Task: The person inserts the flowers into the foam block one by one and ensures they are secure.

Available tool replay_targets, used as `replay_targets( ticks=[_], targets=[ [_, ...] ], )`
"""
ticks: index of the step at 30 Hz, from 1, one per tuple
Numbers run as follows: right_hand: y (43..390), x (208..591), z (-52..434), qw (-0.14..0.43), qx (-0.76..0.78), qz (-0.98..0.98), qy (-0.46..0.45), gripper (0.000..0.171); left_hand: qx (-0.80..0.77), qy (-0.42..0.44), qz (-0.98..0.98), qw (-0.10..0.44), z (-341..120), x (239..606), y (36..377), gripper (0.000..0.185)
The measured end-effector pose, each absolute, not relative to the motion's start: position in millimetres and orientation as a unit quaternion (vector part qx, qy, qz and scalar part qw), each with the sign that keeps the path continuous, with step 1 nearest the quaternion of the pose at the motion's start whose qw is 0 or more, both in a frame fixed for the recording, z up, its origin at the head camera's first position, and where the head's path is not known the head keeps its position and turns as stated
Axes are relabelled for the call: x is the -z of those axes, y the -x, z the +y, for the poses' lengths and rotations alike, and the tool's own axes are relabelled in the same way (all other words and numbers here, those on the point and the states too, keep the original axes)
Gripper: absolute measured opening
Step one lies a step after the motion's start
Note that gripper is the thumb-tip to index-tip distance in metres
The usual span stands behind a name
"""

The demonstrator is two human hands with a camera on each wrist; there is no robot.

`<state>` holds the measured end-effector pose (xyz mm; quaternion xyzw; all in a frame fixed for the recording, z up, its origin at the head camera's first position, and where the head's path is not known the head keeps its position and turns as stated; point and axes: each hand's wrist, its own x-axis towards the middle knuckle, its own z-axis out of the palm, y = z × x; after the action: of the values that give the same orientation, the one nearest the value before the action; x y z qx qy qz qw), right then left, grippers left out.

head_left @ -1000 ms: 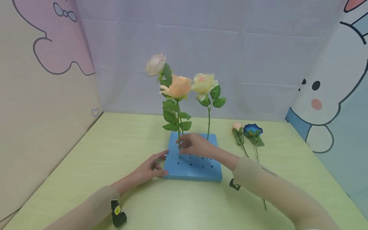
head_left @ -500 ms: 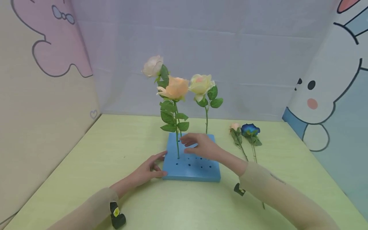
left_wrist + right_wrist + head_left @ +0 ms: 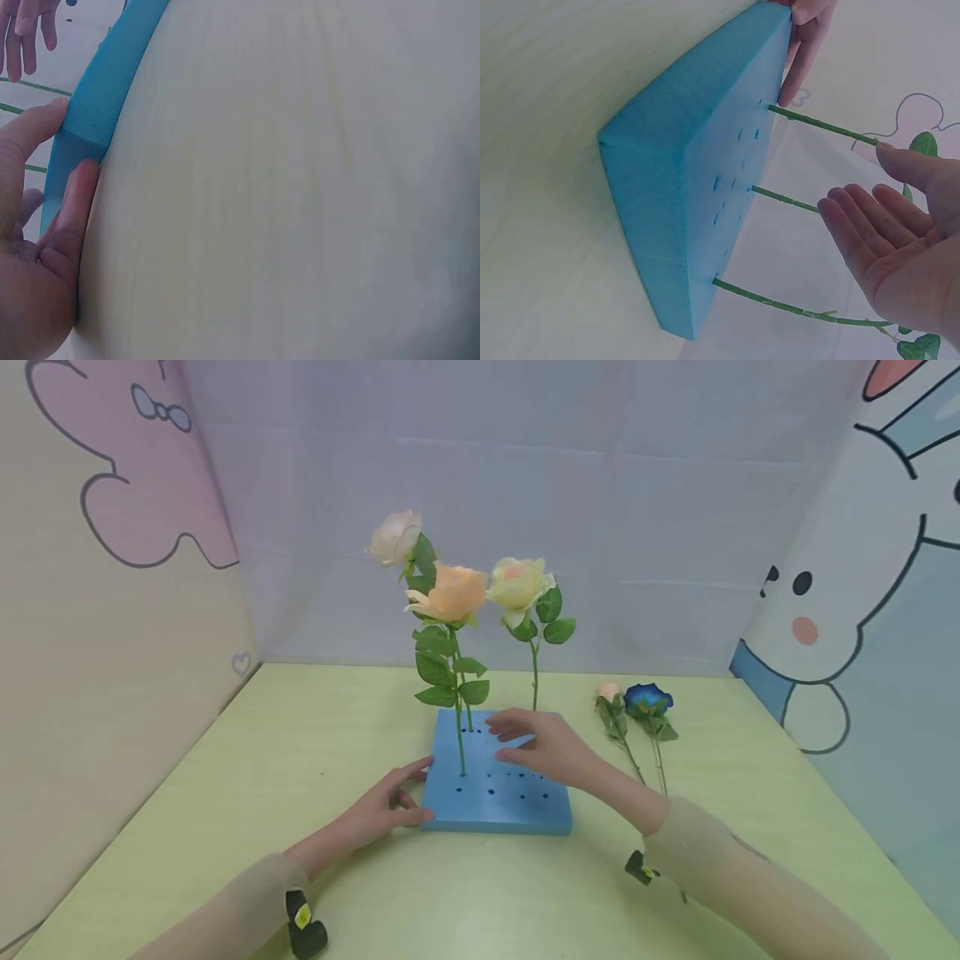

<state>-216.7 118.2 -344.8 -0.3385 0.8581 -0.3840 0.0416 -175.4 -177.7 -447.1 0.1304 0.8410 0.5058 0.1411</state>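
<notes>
Peach rose (image 3: 453, 594) stands in the blue block (image 3: 487, 812), clear of your right hand (image 3: 551, 746).
Your right hand hangs above the block, loose and holding nothing; your left hand (image 3: 384, 802) rests against its left edge without grasping. Setting this rose upright looks done; the next move probably calls for backing off, then reaching for the blue rose (image 3: 648, 697) lying at right.

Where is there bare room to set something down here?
Bare table lies left of the left hand and, in front of the blue block, between the sleeves. Crowded: the block, with three standing roses and the right hand over it; rightward, two lying roses.
</notes>
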Motion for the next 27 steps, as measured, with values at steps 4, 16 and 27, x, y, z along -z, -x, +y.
replay_targets(
  ticks=[4, 16, 27],
  targets=[
    [213.9, 342.3, 125.7, 0.031, 0.390, 0.859, 0.331, 0.043, -0.503, -0.132, 0.843, 0.139, -178.0, 446.0, 174.8, 0.083],
    [211.4, 338.6, 151.7, -0.037, 0.406, 0.860, 0.307, 0.043, -0.501, -0.128, 0.845, 0.141, -176.4, 446.3, 175.0, 0.083],
    [210.4, 336.2, 174.2, -0.082, 0.399, 0.870, 0.278, 0.042, -0.499, -0.137, 0.844, 0.137, -177.3, 447.9, 174.2, 0.082]
  ],
)
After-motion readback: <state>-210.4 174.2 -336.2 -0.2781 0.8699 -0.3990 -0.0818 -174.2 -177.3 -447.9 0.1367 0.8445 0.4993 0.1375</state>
